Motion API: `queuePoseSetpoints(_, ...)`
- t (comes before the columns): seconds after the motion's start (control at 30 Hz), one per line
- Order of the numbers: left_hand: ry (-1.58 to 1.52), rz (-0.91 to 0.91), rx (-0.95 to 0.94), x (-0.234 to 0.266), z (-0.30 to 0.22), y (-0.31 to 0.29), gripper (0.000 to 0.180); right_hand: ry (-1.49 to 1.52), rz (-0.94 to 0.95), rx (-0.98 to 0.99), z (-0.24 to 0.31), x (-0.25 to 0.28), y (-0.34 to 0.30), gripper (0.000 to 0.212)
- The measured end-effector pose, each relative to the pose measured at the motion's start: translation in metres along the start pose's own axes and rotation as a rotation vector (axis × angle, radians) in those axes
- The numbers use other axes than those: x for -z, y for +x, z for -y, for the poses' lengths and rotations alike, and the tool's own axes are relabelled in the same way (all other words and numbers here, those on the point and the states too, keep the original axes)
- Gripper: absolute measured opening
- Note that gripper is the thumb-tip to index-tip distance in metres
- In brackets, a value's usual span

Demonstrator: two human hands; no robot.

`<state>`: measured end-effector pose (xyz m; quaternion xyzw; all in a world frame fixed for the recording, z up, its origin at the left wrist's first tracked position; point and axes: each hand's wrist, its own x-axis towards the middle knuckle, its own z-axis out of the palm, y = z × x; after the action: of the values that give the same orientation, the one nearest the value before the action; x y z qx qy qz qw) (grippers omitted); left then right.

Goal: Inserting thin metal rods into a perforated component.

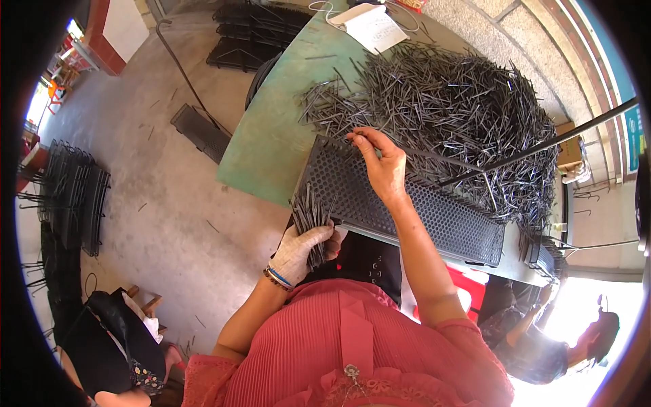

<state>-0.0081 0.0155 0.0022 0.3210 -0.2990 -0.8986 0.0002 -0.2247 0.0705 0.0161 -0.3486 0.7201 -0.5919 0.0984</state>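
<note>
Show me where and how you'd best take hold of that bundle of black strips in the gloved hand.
Probably around the upper part of the bundle of black strips, coming from above: those ends stick out past the gloved left hand, which grips lower down. The strips are separate and fan out, so fingers should probably circle them all.

I can read no lettering for certain from my end. The paper at the far edge of the table carries faint dark marks (too small for me to make out). I also see pale marks on the teal panel at far right, and small white ones on the black cloth at the lap, equally unclear.
</note>
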Motion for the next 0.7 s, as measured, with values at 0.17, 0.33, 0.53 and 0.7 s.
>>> queuePoseSetpoints(0.17,-0.008,-0.015,0.046,0.0045,0.0031,0.0016,0.028,-0.045,0.038,0.104,0.0019,-0.0001,0.0010,0.015)
queuePoseSetpoints(0.33,-0.004,-0.007,0.030,0.0029,0.0016,-0.0008,0.029,-0.172,0.036,0.236,0.0085,0.0045,0.0050,0.015)
queuePoseSetpoints(0.53,0.006,-0.039,0.028,-0.0028,-0.0008,-0.0022,0.030,-0.162,0.077,0.208,0.0029,0.0034,0.0063,0.015)
queuePoseSetpoints(0.7,0.000,-0.014,0.029,0.0045,0.0036,0.0001,0.030,-0.208,0.073,0.258,0.0035,0.0040,0.0058,0.016)
